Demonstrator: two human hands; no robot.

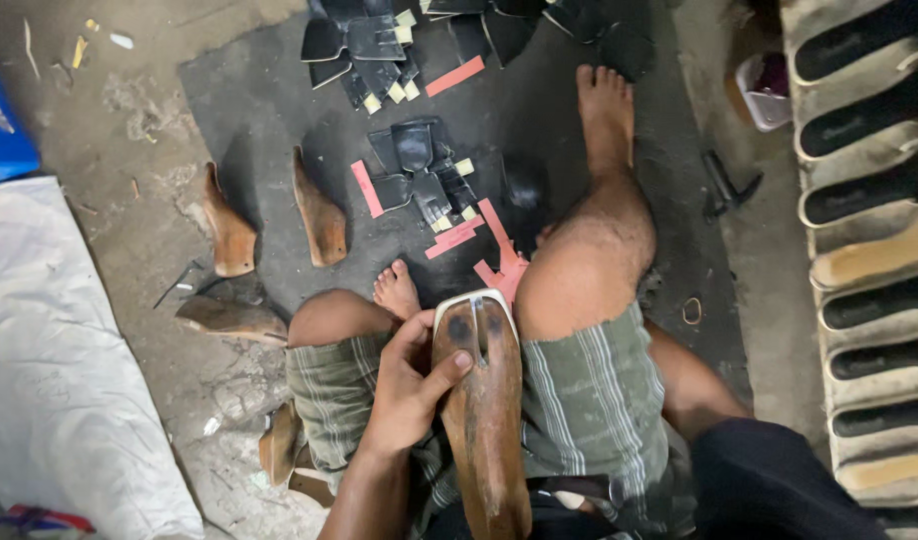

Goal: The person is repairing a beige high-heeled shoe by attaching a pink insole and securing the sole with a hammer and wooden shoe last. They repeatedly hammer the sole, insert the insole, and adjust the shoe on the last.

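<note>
A wooden shoe last (484, 420) is held lengthwise in the lap, between the two thighs, its toe end pointing away from the body. A pale sole piece (476, 300) is seen laid over that toe end, with two dark patches just behind it. The last is grasped from its left side by the left hand (411, 390), the thumb pressed across the top of the wood and the fingers wrapped round its edge. The right hand is not visible; only the right forearm (694, 385) is seen, running down behind the right thigh, so its grip cannot be told.

Striped shorts (589, 395) are worn, and both bare legs are spread over a dark mat (269, 90) on the floor. The left foot (397, 290) is tucked in just beyond the toe of the last; the right foot (604, 105) is stretched toward the far edge of the mat.

On the mat, between the feet, a heap of black cut leather pieces (419, 170) is lying with pink strips (459, 235) around it. A second such heap (364, 50) is seen at the far edge.

Two more brown lasts (324, 215) are stood at the mat's left edge. A white sack (59, 370) is spread at the lower left. Along the right, a row of stacked soles (869, 250) is ranged.
</note>
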